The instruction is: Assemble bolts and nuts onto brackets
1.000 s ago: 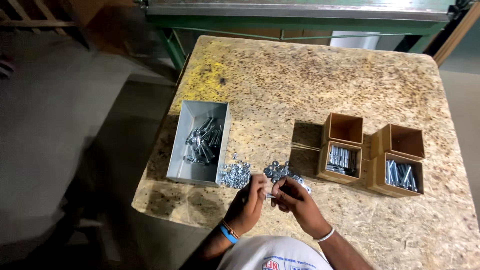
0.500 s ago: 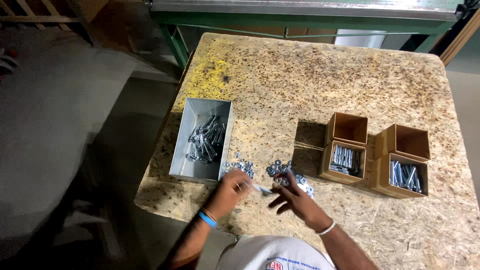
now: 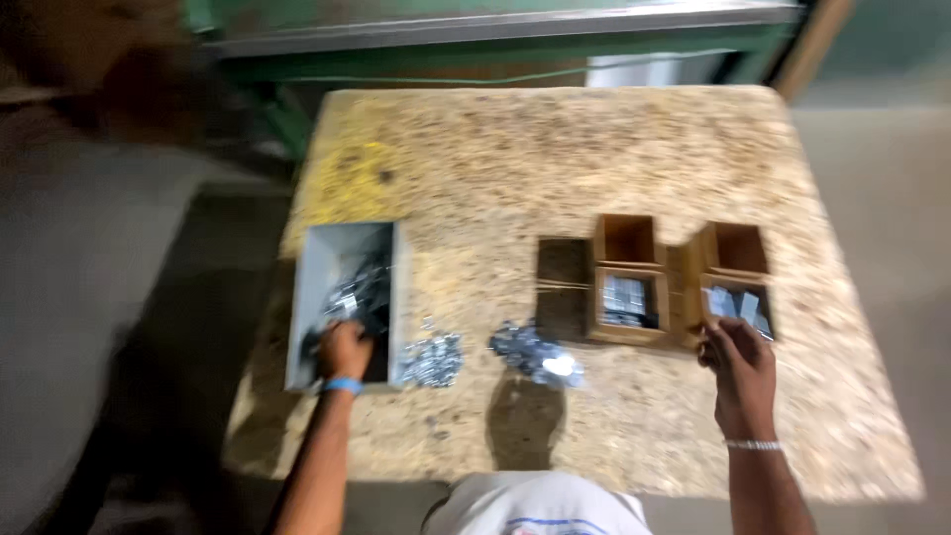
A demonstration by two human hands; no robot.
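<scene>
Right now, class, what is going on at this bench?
A person stands at a chipboard table. The left hand reaches into a grey metal bin of shiny hardware. The right hand is at the near right cardboard box of metal pieces. Two small piles of loose metal parts lie between them. The picture is blurred.

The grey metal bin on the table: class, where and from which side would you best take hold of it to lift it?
Probably by the two long side walls of the grey metal bin, from above, one hand on each. It is a long, open-topped rectangle, so its thin rims offer edges to pinch. The left hand sits inside its near end among loose metal parts, and a pile of small metal pieces lies beside its right wall.
</scene>
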